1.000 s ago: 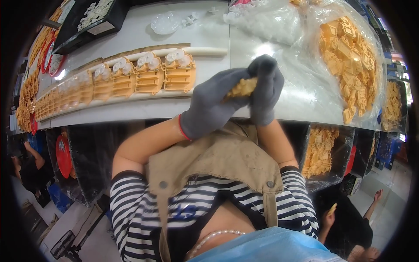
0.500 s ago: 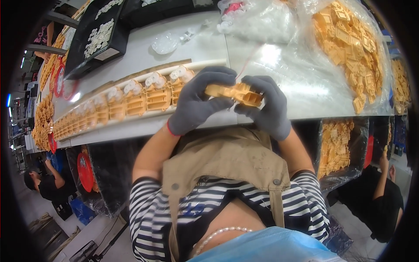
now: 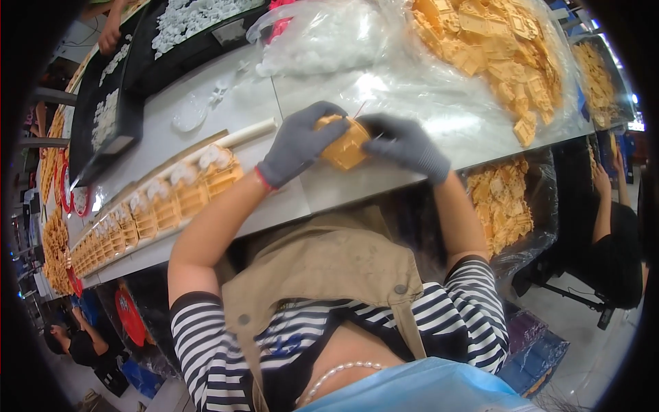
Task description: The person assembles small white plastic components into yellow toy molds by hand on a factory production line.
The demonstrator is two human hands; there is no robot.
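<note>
In my grey-gloved left hand (image 3: 301, 145) is an orange-yellow molded plastic part (image 3: 345, 148), gripped at its left side and tilted so a broad face shows. My right hand (image 3: 406, 145), gloved alike, is at the part's right edge with its fingers drawn together. A small pale sliver shows by those fingertips; what it is I cannot make out. Both hands are above the white table (image 3: 292, 196). To the left runs a long row of similar orange-yellow parts (image 3: 165, 207), topped with clear or white pieces (image 3: 182, 173).
Clear plastic sheeting holds a heap of orange-yellow parts (image 3: 494, 51) at the far right. Black trays (image 3: 130, 117) of small white pieces stand far left, where another person's hand (image 3: 110, 34) reaches in. A bag of white pieces (image 3: 322, 41) lies behind my hands. More parts (image 3: 501, 206) fill a lined bin below.
The plastic part has turned from edge-on to showing its broad face. My right hand has shifted from holding its end to a closed-finger pose at its edge. The whole view has swung rightward.
</note>
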